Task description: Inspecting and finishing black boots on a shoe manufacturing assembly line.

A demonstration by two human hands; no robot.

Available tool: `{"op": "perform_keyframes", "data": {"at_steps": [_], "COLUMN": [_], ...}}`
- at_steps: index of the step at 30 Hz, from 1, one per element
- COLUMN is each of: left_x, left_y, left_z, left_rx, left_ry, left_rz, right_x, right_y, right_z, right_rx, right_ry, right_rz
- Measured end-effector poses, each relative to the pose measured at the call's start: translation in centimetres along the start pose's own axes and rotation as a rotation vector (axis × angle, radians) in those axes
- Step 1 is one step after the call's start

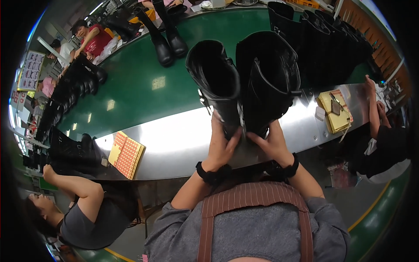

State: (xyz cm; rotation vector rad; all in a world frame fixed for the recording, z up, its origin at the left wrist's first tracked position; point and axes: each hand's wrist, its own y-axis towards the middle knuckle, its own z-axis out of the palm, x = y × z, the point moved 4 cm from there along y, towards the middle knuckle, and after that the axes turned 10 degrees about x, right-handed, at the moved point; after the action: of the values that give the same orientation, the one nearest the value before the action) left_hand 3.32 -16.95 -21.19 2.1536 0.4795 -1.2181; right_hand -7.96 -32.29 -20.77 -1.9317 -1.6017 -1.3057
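Two tall black boots stand upright side by side before me, their wide tops open toward the camera. My left hand (221,146) is closed round the lower back of the left boot (218,105), thumb along its inner side. The right boot (266,102) is gripped the same way by my right hand (273,144). The thumbs come close together between the boots. Buckles show on the outer side of the left boot's shaft. The feet of both boots are hidden behind the shafts. A black band circles each of my wrists.
A metal ledge (170,139) borders the green belt (131,87). Yellow and patterned pads of sheets (125,155) lie left; another stack (335,111) with small tools lies right. More black boots stand left, far (168,43) and right (318,43). Co-workers sit on both sides and across.
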Motion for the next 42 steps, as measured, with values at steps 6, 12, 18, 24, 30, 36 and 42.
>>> {"op": "perform_keyframes", "data": {"at_steps": [6,12,18,24,30,36,42], "left_x": [1.5,3.6,3.6,1.2,-1.0,0.8,2.3], "left_y": [-1.5,-1.4,-2.6,-4.1,-3.7,-5.0,-5.0], "left_z": [-3.2,-2.4,-2.8,-1.8,-1.6,-2.3,-4.5], "left_rx": [-0.147,-0.127,-0.039,0.021,0.079,-0.199,-0.230], "left_ry": [-0.103,-0.223,-0.554,-1.220,-1.355,-0.917,0.097], "left_rz": [-0.144,-0.320,-0.388,-0.407,-0.239,-0.390,-0.423], "right_x": [-3.0,-3.9,-3.6,-1.1,0.2,-0.8,-0.4], "right_y": [0.1,0.5,-0.7,-3.1,-2.7,-2.6,-1.9], "right_z": [-2.0,-2.3,-2.2,0.1,0.6,-0.9,-4.2], "right_rx": [-0.017,0.117,0.097,0.210,0.266,0.039,0.035], "right_ry": [0.376,0.236,0.679,1.391,1.449,0.992,0.334], "right_rz": [0.120,0.244,0.308,0.500,0.257,0.354,0.338]}}
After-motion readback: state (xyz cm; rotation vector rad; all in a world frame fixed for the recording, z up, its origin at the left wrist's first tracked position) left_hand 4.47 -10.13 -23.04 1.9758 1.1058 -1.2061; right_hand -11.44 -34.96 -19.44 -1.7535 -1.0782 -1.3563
